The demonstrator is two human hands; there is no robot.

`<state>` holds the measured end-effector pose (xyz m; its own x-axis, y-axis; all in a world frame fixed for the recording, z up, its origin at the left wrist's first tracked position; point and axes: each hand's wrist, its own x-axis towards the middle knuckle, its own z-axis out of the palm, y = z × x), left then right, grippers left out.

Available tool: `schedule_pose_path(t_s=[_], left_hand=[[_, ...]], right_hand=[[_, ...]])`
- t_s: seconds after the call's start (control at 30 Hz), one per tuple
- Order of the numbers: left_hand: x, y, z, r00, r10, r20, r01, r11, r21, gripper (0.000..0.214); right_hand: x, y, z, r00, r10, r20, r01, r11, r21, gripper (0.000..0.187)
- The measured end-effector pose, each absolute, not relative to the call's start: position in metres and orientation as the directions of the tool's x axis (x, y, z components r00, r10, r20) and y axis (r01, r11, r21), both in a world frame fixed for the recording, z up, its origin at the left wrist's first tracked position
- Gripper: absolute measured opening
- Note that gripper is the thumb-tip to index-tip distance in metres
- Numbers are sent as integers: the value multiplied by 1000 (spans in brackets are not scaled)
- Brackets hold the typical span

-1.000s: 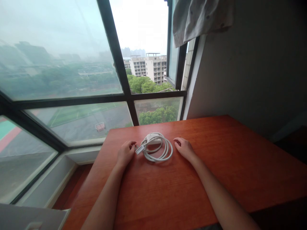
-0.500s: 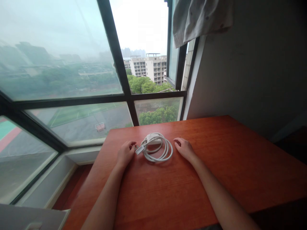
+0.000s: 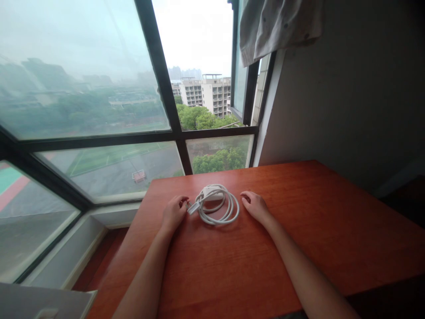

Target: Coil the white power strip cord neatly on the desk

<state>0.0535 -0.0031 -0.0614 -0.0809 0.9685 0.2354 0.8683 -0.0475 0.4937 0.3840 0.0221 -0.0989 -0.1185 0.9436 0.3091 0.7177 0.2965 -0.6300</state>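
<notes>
A coiled white power cord (image 3: pixel 229 217) lies on the reddish-brown wooden table (image 3: pixel 212 270) between my hands. Within its loops sits a white block (image 3: pixel 214 193), partly covered by the cord, and a pale plug-like end (image 3: pixel 193 208) points out to the left. My left hand (image 3: pixel 175 212) rests on the table just left of that end, fingers loosely curled and holding nothing; whether a fingertip touches it I cannot tell. On the right side of the coil, my right hand (image 3: pixel 255 205) lies a short gap away, its fingers loosely bent around empty space.
Beyond the table's far edge is a dark-framed window (image 3: pixel 179 133) with buildings and trees outside. A grey cloth (image 3: pixel 279 31) hangs at the upper right, beside a shaded wall (image 3: pixel 332 102). A pale ledge (image 3: pixel 114 215) runs below the window at left.
</notes>
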Motion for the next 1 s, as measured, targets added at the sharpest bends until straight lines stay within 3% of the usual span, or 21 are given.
schedule_pose_path(t_s=[1.0], left_hand=[[53, -3, -62, -76, 970, 233, 872, -48, 487, 28]], right_hand=[[384, 22, -100, -112, 943, 314, 716, 296, -632, 22]])
